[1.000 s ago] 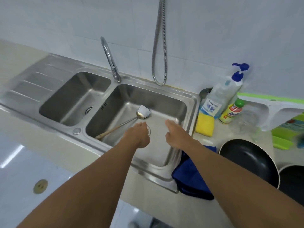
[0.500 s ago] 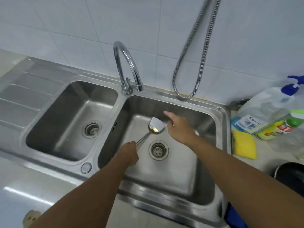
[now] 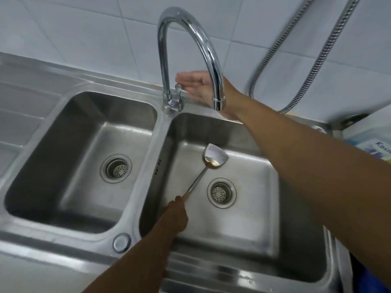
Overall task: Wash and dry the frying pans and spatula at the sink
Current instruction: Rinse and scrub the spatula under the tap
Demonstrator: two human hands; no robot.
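— What was the left hand [image 3: 174,217] doing?

— Its fingers were clenched round the wooden end of the spatula [image 3: 214,157]. From those fingers the metal shaft ran up and away to the blade, which was low in the right basin [image 3: 243,225], just past the drain [image 3: 221,193]. I couldn't tell whether the blade touched the bottom.

— And the right hand [image 3: 196,86]?

— It was up behind the faucet [image 3: 190,28], palm showing, fingers stretched out and close together, grasping nothing. Their tips were right over the lever [image 3: 178,93]. I couldn't tell whether they pressed it.

— Anything else close by?

— The left basin [image 3: 74,166] lay off to the left of both sets of fingers. A metal hose [image 3: 317,64] hung beyond the right wrist, against the tiles.
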